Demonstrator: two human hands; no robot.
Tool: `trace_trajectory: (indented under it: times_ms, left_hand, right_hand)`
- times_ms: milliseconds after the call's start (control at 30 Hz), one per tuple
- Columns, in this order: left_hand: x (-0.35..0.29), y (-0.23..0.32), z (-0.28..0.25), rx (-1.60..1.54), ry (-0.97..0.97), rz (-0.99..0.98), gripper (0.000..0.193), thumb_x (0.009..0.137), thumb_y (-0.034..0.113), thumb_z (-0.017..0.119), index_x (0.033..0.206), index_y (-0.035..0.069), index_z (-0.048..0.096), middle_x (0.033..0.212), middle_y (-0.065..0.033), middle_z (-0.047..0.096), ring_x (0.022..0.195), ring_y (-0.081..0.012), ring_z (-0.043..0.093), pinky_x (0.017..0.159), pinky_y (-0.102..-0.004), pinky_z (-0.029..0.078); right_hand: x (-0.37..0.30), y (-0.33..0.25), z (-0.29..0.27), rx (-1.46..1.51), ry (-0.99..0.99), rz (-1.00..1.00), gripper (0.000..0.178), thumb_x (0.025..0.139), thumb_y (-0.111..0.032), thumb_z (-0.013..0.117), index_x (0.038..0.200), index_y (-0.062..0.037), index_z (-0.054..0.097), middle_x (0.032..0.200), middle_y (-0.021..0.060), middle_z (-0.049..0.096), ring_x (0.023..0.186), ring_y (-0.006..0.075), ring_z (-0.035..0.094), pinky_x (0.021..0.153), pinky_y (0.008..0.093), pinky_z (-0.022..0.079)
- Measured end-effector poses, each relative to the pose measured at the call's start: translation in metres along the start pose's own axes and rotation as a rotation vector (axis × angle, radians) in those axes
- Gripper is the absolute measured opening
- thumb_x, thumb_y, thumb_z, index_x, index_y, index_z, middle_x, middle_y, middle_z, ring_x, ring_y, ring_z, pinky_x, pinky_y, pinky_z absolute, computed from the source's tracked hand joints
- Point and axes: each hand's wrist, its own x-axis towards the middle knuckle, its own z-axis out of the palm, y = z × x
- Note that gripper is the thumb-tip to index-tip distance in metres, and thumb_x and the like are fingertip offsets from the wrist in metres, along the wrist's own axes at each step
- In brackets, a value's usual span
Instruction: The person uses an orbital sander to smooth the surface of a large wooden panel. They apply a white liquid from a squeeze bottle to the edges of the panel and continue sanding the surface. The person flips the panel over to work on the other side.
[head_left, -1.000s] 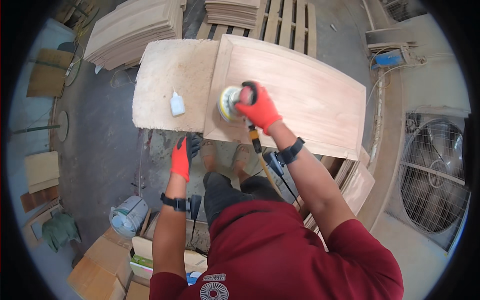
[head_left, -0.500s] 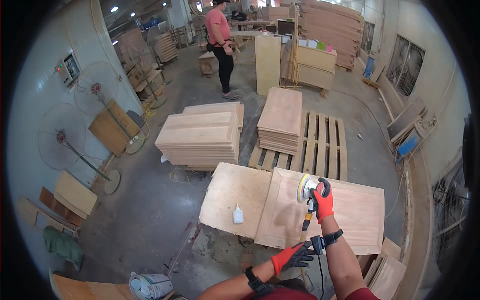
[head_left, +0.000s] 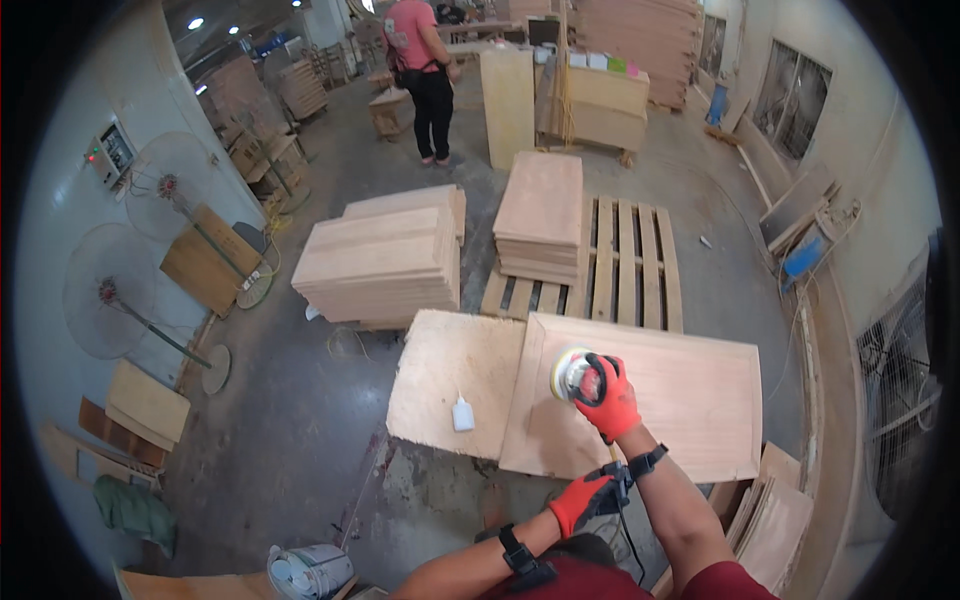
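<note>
Right hand (head_left: 612,398), orange-gloved, was closed around round sander (head_left: 573,374), pressed flat on framed wooden panel (head_left: 690,400) near its upper-left corner. Left hand (head_left: 583,499), orange-gloved, was held near panel's front edge, fingers curled at sander's black cable (head_left: 622,500); whether cable was actually gripped could not be told. Small white bottle (head_left: 462,413) was stood on plain plywood sheet (head_left: 450,375) just beside panel. Stacked boards (head_left: 385,262) and pallet (head_left: 625,262) were seen beyond. Another person (head_left: 425,70) was seen far back.

A woodworking shop: stacks of plywood boards (head_left: 385,262) stand on a concrete floor (head_left: 290,420) beside a wooden pallet (head_left: 625,262), with standing fans (head_left: 110,290) along the wall.
</note>
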Motion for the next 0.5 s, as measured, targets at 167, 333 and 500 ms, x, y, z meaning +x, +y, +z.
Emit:
trace_trajectory:
  times_ms: [167,333,500]
  left_hand:
    - [-0.010,0.026,0.021,0.333,0.144,0.059,0.033,0.105,0.028,0.052,0.122,0.002,0.065,0.108,-0.0039,0.071,0.102,-0.0143,0.066,0.091,-0.0332,0.054]
    - [-0.014,0.076,0.033,0.182,0.405,-0.014,0.056,0.104,0.055,0.044,0.130,0.007,0.059,0.110,-0.0092,0.070,0.097,-0.0190,0.069,0.085,-0.0340,0.055]
    - [-0.013,0.079,-0.008,0.200,0.374,0.033,0.056,0.105,0.054,0.045,0.130,0.006,0.059,0.104,-0.0085,0.071,0.089,-0.0193,0.069,0.082,-0.0331,0.055]
  right_hand:
    - [0.004,0.009,0.006,0.070,-0.186,0.030,0.055,0.079,-0.026,0.079,0.129,-0.0144,0.057,0.125,0.0183,0.058,0.107,0.0417,0.063,0.088,0.0471,0.056]
    - [0.023,0.057,0.009,0.320,-0.123,0.316,0.061,0.076,-0.026,0.082,0.129,-0.0085,0.057,0.121,0.0132,0.063,0.109,0.0305,0.064,0.099,0.0374,0.050]
    - [0.038,0.062,-0.042,0.673,-0.551,0.628,0.048,0.085,-0.022,0.078,0.126,-0.0051,0.060,0.110,0.0060,0.067,0.103,0.0166,0.062,0.089,0.0320,0.052]
